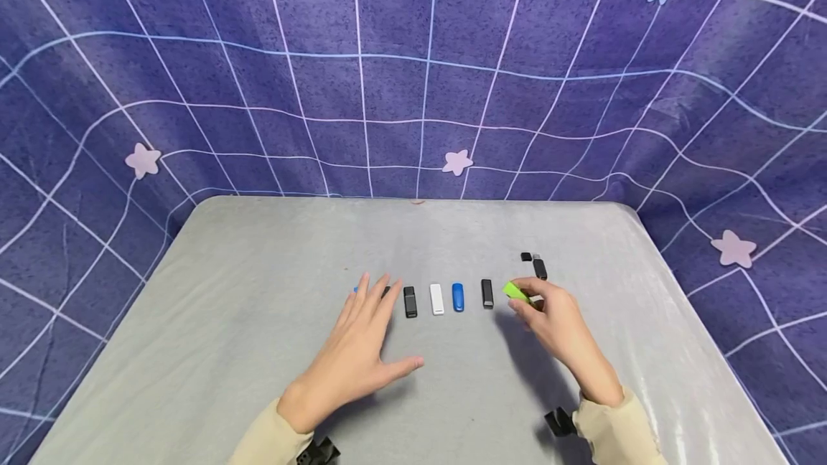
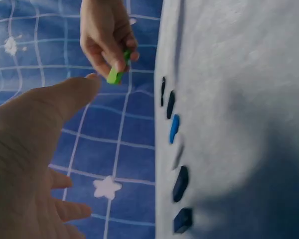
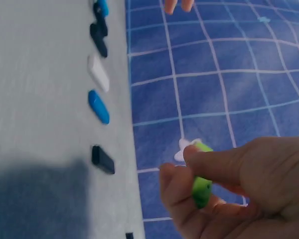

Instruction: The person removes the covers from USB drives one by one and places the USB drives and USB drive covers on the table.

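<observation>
My right hand pinches a bright green USB stick between thumb and fingers, lifted above the table. In the right wrist view part of the green stick is hidden by the fingers. My left hand is held over the left part of a row of USB sticks, fingers spread and holding nothing. From right to left the row shows a black stick, a blue stick, a white stick and another black stick. Further left, a dark stick and a blue one are mostly covered by the left hand.
Behind the right hand lies an uncapped black USB stick, its metal plug showing, with a small black cap beside it. A grey cloth covers the table. Purple gridded curtain with stars hangs along the back and sides.
</observation>
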{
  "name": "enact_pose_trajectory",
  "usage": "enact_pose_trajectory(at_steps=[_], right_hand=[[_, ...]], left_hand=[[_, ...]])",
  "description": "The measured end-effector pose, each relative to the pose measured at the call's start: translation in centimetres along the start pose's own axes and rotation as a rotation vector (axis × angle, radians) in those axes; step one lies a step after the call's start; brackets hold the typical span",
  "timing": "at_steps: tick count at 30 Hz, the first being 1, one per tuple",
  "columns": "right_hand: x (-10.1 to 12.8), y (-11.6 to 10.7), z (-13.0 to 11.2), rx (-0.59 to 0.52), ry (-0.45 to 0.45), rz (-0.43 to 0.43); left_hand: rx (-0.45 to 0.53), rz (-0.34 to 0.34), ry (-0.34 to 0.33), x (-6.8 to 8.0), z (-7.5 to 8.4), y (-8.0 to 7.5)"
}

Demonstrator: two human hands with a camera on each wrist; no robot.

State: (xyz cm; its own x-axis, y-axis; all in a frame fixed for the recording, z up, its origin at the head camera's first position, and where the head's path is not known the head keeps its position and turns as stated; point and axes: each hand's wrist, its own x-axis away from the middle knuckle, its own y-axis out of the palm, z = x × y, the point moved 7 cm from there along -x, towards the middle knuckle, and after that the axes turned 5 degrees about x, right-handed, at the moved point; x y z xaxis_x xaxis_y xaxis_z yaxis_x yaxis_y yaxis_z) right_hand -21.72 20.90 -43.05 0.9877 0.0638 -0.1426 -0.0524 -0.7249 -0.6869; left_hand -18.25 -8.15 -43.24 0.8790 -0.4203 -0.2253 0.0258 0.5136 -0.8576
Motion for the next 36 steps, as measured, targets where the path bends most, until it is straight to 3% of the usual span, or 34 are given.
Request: enact_pose_trajectory(at_steps=[7,13,20,26,36], right_hand=[[0.7,-0.3,-2.5,-0.076,-0.034,0.022],[1.3,0.4,-4.7,-0.118,-0.117,-0.023],[2.1,2.5,-6.7,-0.182,-0.196,-0.077],[2.6,4.1,-7.9,-0.178,-0.246,-0.170],[3.3,5.0,-8.7,-0.129,-0.322,-0.243]], left_hand=[[0.032,0.029,0.037,-0.8,0.1,-2.3],[0.092,-0.002,0.085,-1.1,1.0,-2.8],[0.179,-0.044,0.116,-1.3,2.5,-2.2],[0.190,-0.096,0.122,-1.2,3.2,-1.0],[0.174,-0.131,0.234,-0.8,4.3,0.2]])
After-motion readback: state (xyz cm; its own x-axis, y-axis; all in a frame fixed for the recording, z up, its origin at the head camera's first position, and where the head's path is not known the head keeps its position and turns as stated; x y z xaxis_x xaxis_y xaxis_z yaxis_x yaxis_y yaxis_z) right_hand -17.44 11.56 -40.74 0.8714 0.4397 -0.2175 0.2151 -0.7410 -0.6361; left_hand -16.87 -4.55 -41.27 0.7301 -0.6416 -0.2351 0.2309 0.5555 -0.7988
